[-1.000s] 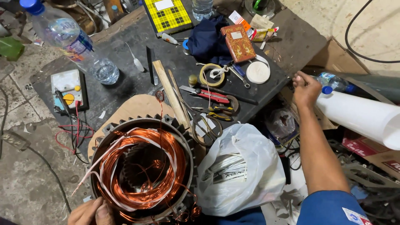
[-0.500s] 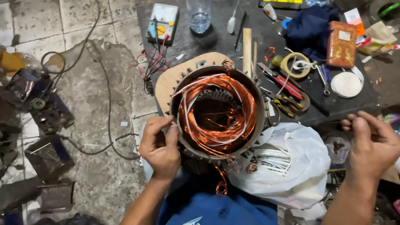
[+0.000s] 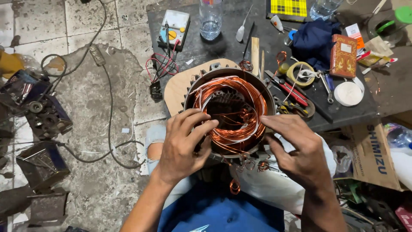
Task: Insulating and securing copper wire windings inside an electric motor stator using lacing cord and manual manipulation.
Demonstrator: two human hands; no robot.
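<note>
A round motor stator (image 3: 223, 75) with finned metal housing stands in front of me, its opening full of copper wire windings (image 3: 253, 101) laced with white insulation strips. My left hand (image 3: 182, 146) rests on the near left rim, fingers curled onto the copper coils. My right hand (image 3: 298, 148) is on the near right rim, fingertips pressing on the windings. Loose copper wire curls (image 3: 234, 187) hang below the stator's front edge. Neither hand holds a tool.
A dark low table (image 3: 227, 41) carries a multimeter (image 3: 174, 30) with red leads, a water bottle (image 3: 210, 19), a tape roll (image 3: 300, 74), pliers (image 3: 296, 107), a blue cloth (image 3: 315, 38) and a red box (image 3: 343, 56). Metal parts (image 3: 38, 116) lie on the floor at left. A cardboard box (image 3: 373, 154) sits at right.
The view has swung left and closer to the stator. My right hand came in from the far right onto the stator's right rim; my left hand moved up onto the windings.
</note>
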